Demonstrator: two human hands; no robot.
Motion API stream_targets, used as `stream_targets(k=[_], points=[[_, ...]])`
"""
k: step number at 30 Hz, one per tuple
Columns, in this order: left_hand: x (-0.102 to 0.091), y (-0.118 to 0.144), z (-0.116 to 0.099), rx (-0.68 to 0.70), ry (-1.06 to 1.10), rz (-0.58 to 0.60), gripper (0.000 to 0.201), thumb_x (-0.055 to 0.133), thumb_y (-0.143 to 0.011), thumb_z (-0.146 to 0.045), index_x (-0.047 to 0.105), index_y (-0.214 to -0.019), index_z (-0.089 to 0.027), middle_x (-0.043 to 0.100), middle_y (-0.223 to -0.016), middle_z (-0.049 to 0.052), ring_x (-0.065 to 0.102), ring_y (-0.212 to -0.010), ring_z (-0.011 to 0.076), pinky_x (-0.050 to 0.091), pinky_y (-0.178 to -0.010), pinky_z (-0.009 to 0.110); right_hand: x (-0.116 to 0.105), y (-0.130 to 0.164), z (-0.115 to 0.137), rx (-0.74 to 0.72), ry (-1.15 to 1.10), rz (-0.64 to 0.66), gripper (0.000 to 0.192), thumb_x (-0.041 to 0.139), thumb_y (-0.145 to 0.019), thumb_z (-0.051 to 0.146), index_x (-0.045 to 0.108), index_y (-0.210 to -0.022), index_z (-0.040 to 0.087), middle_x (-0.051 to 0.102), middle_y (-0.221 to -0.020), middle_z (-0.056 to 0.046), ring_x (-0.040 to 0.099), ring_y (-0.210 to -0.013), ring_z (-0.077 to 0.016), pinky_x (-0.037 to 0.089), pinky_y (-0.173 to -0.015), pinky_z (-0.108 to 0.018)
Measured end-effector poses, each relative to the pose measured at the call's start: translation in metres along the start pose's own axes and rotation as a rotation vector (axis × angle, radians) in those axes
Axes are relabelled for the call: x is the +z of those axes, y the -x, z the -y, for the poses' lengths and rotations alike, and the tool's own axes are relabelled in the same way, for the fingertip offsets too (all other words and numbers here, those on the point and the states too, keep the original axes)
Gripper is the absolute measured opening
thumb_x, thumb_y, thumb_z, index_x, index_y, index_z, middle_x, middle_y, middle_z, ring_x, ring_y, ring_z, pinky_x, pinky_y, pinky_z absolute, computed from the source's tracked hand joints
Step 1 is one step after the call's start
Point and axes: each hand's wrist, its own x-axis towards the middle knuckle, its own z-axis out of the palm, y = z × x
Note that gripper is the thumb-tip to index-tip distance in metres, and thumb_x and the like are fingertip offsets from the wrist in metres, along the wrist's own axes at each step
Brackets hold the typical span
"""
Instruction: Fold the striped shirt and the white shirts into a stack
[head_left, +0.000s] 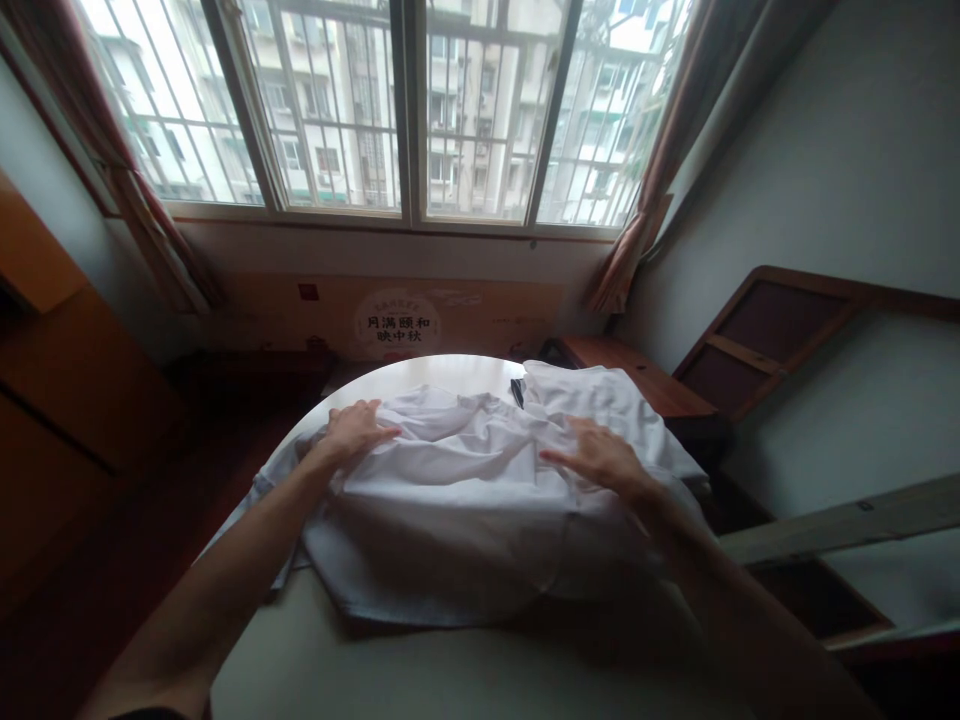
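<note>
A white shirt [457,500] lies spread and wrinkled across a round white table [300,660], its near hem toward me. My left hand [355,430] rests on the shirt's far left part, fingers stretched out and thumb apart. On the right side, my right hand [598,452] lies on the cloth with its fingers spread. More white cloth [615,395] bunches beyond my right hand; I cannot tell whether it belongs to the same shirt. A small dark strip [517,392] shows between the folds at the far edge.
A barred window [405,120] with tied curtains [161,230] stands ahead. Below it is an orange printed panel [465,315]. A wooden cabinet [67,400] is at the left. A brown wooden piece of furniture [630,370] and a light wooden beam [847,525] are at the right.
</note>
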Motion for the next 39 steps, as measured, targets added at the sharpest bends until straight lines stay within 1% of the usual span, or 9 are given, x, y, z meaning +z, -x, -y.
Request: stream_targets(k=[7,11,14,16,19,22,26,32,39], points=[[0.025,0.008,-0.022,0.082,0.169,0.205,0.026,0.067,-0.066,-0.040,0.067,-0.078,-0.017,0.069,-0.079,0.010,0.062,-0.083,0.0238,0.044,-0.074,0.030,0.016,0.011,0.025,-0.182,0.085,0.093,0.033,0.040,-0.080,0.003,0.063,-0.099,0.016,0.069,-0.092,-0.012,0.065,-0.084,-0.0234,0.045,-0.073,-0.031],[0.001,0.028,-0.001,0.080,0.515,0.431,0.025,0.074,-0.055,-0.033,0.069,-0.075,-0.018,0.070,-0.077,0.007,0.064,-0.072,0.0239,0.048,-0.063,0.030,-0.044,0.003,-0.017,-0.297,-0.155,0.245,0.026,0.043,-0.070,0.003,0.064,-0.066,0.018,0.067,-0.069,-0.003,0.061,-0.066,-0.0178,0.044,-0.065,-0.026],[-0.033,0.031,0.010,0.003,0.836,0.459,0.032,0.073,-0.060,-0.038,0.069,-0.083,-0.016,0.070,-0.079,0.008,0.065,-0.069,0.0244,0.049,-0.060,0.032,-0.103,-0.022,-0.031,-0.202,-0.175,-0.066,0.026,0.042,-0.071,0.002,0.063,-0.065,0.016,0.065,-0.067,-0.004,0.060,-0.064,-0.0164,0.043,-0.067,-0.027],[-0.052,0.018,0.009,-0.003,0.890,0.352,0.037,0.066,-0.069,-0.044,0.066,-0.092,-0.015,0.069,-0.083,0.008,0.064,-0.070,0.0228,0.049,-0.061,0.031,-0.130,-0.053,-0.025,-0.115,-0.131,-0.402,0.023,0.042,-0.079,0.007,0.063,-0.071,0.014,0.066,-0.075,-0.008,0.062,-0.078,-0.0207,0.043,-0.076,-0.033],[-0.063,-0.020,-0.006,-0.053,0.623,-0.133,0.038,0.052,-0.083,-0.044,0.060,-0.100,-0.011,0.067,-0.093,0.011,0.063,-0.078,0.0209,0.047,-0.067,0.030,-0.141,-0.111,0.002,-0.037,-0.170,-0.609,0.027,0.035,-0.091,0.018,0.060,-0.098,0.007,0.063,-0.103,-0.015,0.056,-0.107,-0.0275,0.038,-0.092,-0.040],[-0.051,-0.054,-0.022,-0.203,0.255,-0.509,0.040,0.043,-0.090,-0.039,0.055,-0.112,-0.008,0.061,-0.112,0.018,0.059,-0.100,0.0268,0.044,-0.082,0.037,-0.118,-0.158,0.032,0.014,-0.200,-0.608,0.046,0.048,-0.091,0.027,0.039,-0.129,0.004,0.038,-0.138,-0.022,0.033,-0.130,-0.0359,0.023,-0.105,-0.050],[-0.012,-0.058,-0.029,-0.152,-0.031,-0.386,0.056,0.047,-0.088,-0.042,0.041,-0.134,-0.012,0.044,-0.138,0.022,0.039,-0.128,0.0350,0.033,-0.099,0.047,-0.064,-0.154,0.053,-0.112,-0.188,-0.292,0.061,0.064,-0.082,0.034,0.041,-0.132,0.006,0.039,-0.139,-0.022,0.031,-0.131,-0.0367,0.022,-0.106,-0.052],[0.046,0.013,-0.034,0.379,-0.093,-0.050,0.054,0.040,-0.091,-0.045,0.039,-0.140,-0.022,0.037,-0.147,0.011,0.029,-0.137,0.0281,0.024,-0.109,0.045,0.005,-0.037,0.021,-0.315,-0.286,-0.288,0.059,0.060,-0.081,0.041,0.044,-0.133,0.018,0.043,-0.139,-0.016,0.038,-0.129,-0.0317,0.031,-0.105,-0.048],[0.054,0.139,-0.061,0.895,0.017,0.047,0.076,0.047,-0.083,-0.061,0.026,-0.147,-0.027,0.025,-0.152,0.011,0.020,-0.140,0.0326,0.012,-0.112,0.054,0.050,0.088,-0.045,0.285,-0.733,-0.534,0.073,0.058,-0.076,0.054,0.041,-0.134,0.014,0.047,-0.133,-0.019,0.049,-0.119,-0.0329,0.041,-0.099,-0.049]])
